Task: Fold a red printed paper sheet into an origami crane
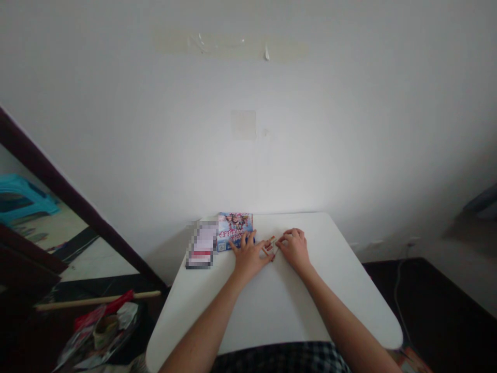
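Note:
Small and flat, a pale piece with reddish and yellowish marks (273,242) lies between my two hands on the white table; its exact kind is too small to make out. My left hand (248,255) is palm down with fingers spread. Some of its fingertips rest over the lower edge of a colourful printed booklet or packet (235,228), while its index finger and thumb reach the piece's left side. Bent fingers of my right hand (295,248) close together at the right side of the piece, pinching its edge.
A phone-like device, blurred into blocks (202,243), lies left of the booklet. The white table (267,316) meets the wall at its back edge. On the floor at left are a wooden stick (101,300) and a bag of items (104,331). A cable (396,285) hangs at right.

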`<action>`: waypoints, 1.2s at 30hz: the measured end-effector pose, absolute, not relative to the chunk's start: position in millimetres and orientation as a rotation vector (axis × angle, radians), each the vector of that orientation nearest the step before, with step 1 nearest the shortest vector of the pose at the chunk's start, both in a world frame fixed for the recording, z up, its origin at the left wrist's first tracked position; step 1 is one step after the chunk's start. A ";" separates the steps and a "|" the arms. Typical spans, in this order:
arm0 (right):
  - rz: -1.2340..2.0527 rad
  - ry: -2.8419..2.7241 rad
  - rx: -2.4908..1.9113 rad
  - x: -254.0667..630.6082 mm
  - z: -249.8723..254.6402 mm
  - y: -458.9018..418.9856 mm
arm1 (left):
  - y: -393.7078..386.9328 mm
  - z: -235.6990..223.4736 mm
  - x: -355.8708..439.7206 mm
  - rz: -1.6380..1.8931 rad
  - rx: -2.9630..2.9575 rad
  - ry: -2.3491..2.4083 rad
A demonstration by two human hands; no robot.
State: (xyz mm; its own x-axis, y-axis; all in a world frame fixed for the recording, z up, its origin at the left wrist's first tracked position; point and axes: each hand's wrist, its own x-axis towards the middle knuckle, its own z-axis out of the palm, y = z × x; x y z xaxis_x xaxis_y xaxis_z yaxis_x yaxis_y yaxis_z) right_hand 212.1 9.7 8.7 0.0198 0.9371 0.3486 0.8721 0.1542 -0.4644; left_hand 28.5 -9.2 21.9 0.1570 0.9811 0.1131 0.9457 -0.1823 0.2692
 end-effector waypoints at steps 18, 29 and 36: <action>0.135 -1.807 -1.735 209.6 9.7 13.4 | -14.1 20.5 36.4 0.389 2.286 1.981; 0.142 -1.802 -1.726 210.3 8.4 15.0 | -12.8 21.8 33.7 0.387 2.281 1.958; 0.163 -1.774 -1.719 212.3 1.5 19.2 | -12.7 17.5 35.2 0.458 2.314 1.939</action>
State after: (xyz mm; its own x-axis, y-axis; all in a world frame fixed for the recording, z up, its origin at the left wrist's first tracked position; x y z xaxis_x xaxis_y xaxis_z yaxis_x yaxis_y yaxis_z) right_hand 212.3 19.2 1.5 0.0747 0.9298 0.3605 0.8483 0.1308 -0.5132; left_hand 35.2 -12.7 17.5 0.1500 0.9738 0.1711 0.9474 -0.1911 0.2568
